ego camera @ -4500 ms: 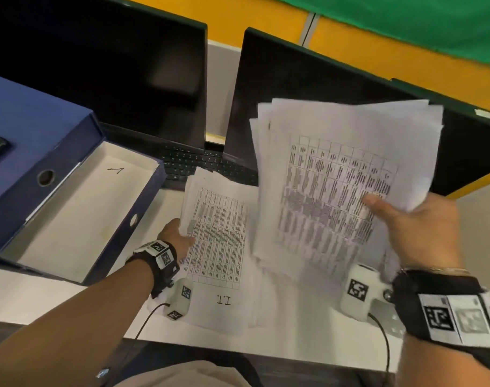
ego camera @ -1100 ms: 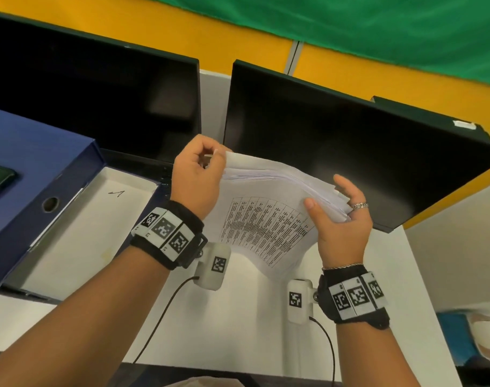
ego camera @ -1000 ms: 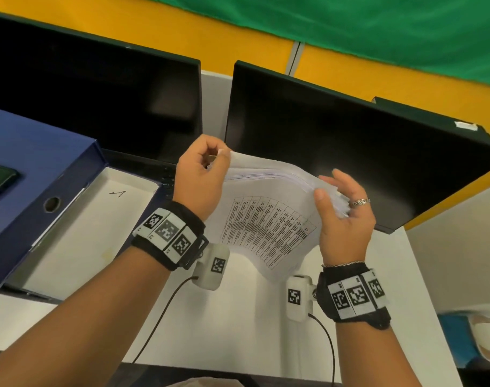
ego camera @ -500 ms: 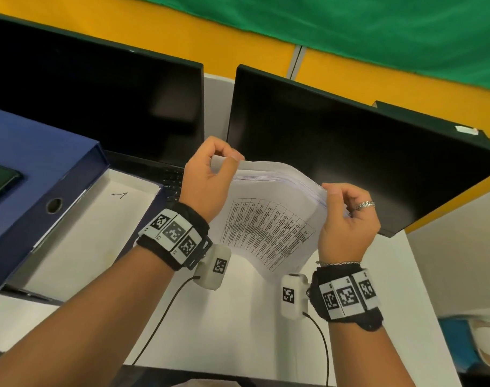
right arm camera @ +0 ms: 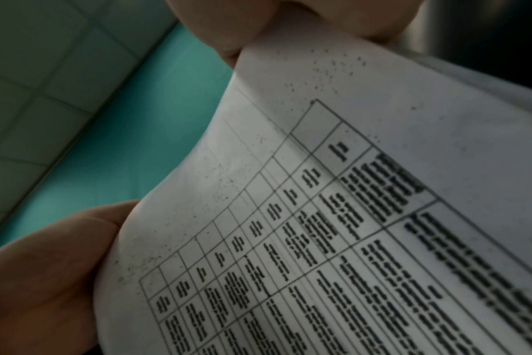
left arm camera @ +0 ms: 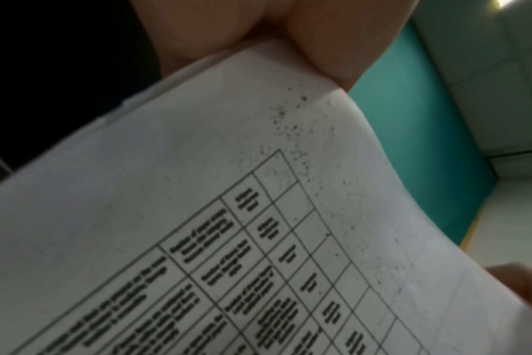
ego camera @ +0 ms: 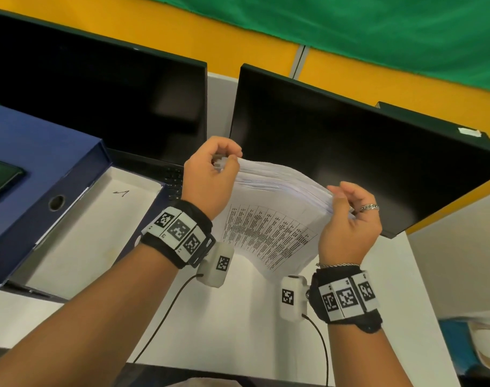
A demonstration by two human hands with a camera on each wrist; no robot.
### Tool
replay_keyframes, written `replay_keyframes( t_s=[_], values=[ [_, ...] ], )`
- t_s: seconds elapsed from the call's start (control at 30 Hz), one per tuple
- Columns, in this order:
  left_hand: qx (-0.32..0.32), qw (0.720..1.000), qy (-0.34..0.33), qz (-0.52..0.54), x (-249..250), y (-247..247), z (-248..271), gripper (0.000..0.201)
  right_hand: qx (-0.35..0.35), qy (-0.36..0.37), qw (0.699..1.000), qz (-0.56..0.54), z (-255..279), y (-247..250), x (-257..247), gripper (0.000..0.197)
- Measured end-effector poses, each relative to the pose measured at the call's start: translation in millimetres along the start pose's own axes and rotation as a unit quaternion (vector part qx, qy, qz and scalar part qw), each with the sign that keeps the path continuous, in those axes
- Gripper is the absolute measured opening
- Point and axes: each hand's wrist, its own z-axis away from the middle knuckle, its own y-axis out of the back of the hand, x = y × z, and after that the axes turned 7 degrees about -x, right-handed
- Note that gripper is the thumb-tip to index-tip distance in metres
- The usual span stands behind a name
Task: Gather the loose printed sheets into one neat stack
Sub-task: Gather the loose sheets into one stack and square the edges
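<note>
Both hands hold one thick stack of printed sheets point(ego camera: 269, 227) in the air above the white desk point(ego camera: 232, 317), the printed table side facing me and the lower edge hanging down. My left hand point(ego camera: 224, 163) pinches the stack's upper left corner. My right hand point(ego camera: 343, 202) grips the upper right corner, thumb in front. The stack bows between them. In the left wrist view the sheets point(left arm camera: 198, 228) fill the frame under my fingers point(left arm camera: 334, 36). The right wrist view shows the same printed table on the sheets point(right arm camera: 365, 216), held by the thumb point(right arm camera: 46, 276).
An open blue box file point(ego camera: 42, 191) with a white inner tray lies at the left. Two dark monitors point(ego camera: 112, 88) point(ego camera: 350, 152) stand behind the hands, with a keyboard point(ego camera: 174, 180) under the left one. Wrist-camera cables run off the desk's front edge.
Earlier the sheets were in two loose lots, one on the desk. Now they form one bundle held up by both hands. In the last second the right fingers curled tighter on the corner.
</note>
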Motion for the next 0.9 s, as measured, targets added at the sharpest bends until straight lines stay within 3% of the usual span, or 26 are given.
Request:
replay_keyframes(
  t_s=[0.13, 0.27, 0.67, 0.9],
  values=[
    [0.004, 1.0, 0.014, 0.026, 0.9, -0.2, -0.8, 0.009, 0.004, -0.007, 0.999, -0.048, 2.9, 1.3, 0.3, 0.013],
    [-0.029, 1.0, 0.005, 0.004, -1.4, 2.2, 1.2, 0.011, -0.017, -0.031, 0.998, -0.056, 8.8, 3.5, 5.1, 0.024],
    [-0.027, 0.999, 0.033, 0.031, -1.2, 4.9, 2.0, 0.01, 0.009, -0.046, 0.997, -0.053, 5.1, -1.4, 3.0, 0.01],
    [-0.011, 0.999, 0.045, 0.004, -1.9, 4.2, -5.1, 0.009, 0.018, -0.059, 0.996, -0.057, 2.7, -1.3, 5.8, 0.018]
  ],
)
